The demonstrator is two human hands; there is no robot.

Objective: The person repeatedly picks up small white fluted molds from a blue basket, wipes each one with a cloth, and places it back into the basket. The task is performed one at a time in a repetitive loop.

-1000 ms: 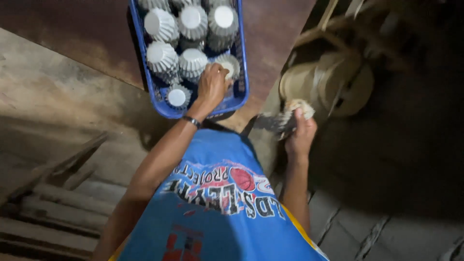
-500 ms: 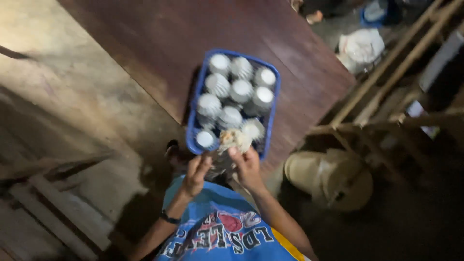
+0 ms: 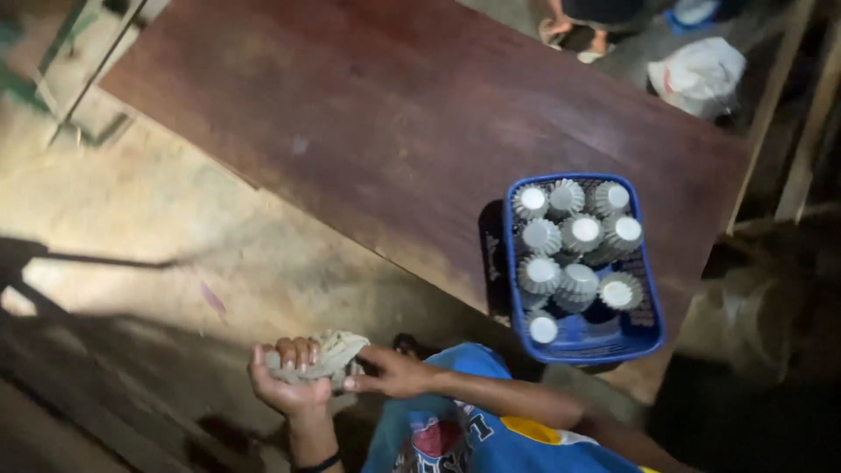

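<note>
My left hand (image 3: 282, 378) is closed around a crumpled grey rag (image 3: 328, 352) with a fluted metal mould seemingly wrapped in it, held low over the floor. My right hand (image 3: 390, 370) reaches across and pinches the rag's right end. To the right, a blue plastic basket (image 3: 650, 322) stands on the near corner of a dark brown wooden table (image 3: 394, 131). Several fluted metal moulds (image 3: 561, 282) are stacked upside down inside it. Both hands are well left of the basket.
A bare concrete floor (image 3: 175, 263) lies left of the table. A white plastic bag (image 3: 696, 74) and another person's feet (image 3: 569, 31) are beyond the table's far edge. Wooden posts (image 3: 771, 105) rise at the right. A metal frame (image 3: 88, 79) stands at the top left.
My hands have left the basket and moved down and left, now working the rag together. The view has swung left, so the basket sits at the right.
</note>
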